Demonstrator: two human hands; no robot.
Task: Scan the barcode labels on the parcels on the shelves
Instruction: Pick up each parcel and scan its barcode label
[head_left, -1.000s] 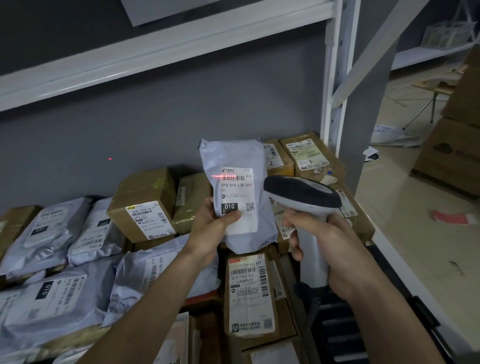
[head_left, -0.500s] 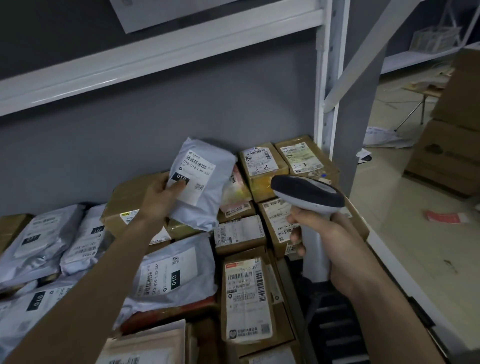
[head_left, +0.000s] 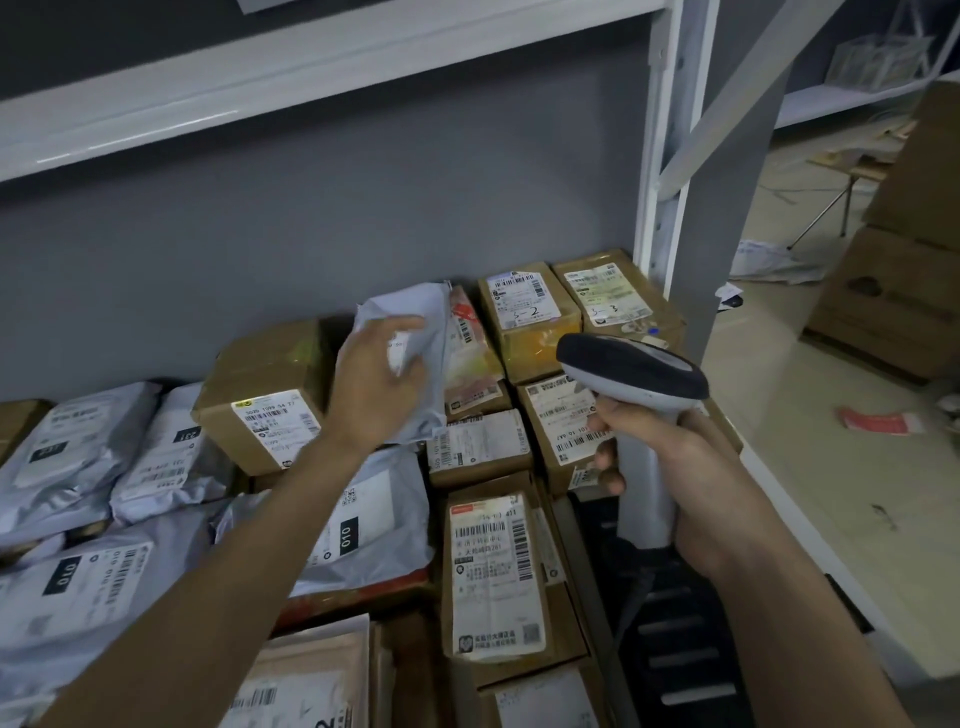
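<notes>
Grey mailer bag (head_left: 415, 332) leans on the back boxes, with the blurry left hand (head_left: 376, 384) touching it, grip unclear. The right hand (head_left: 675, 457) grips the scanner (head_left: 631, 369).

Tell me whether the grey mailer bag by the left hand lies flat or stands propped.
Propped: the grey mailer bag stands tilted against the parcels behind it, label hidden by the blurred left hand.

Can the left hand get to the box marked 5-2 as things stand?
Probably not directly: the left hand is on the grey mailer bag, and that bag and an orange packet lie between it and the 5-2 box.
</notes>
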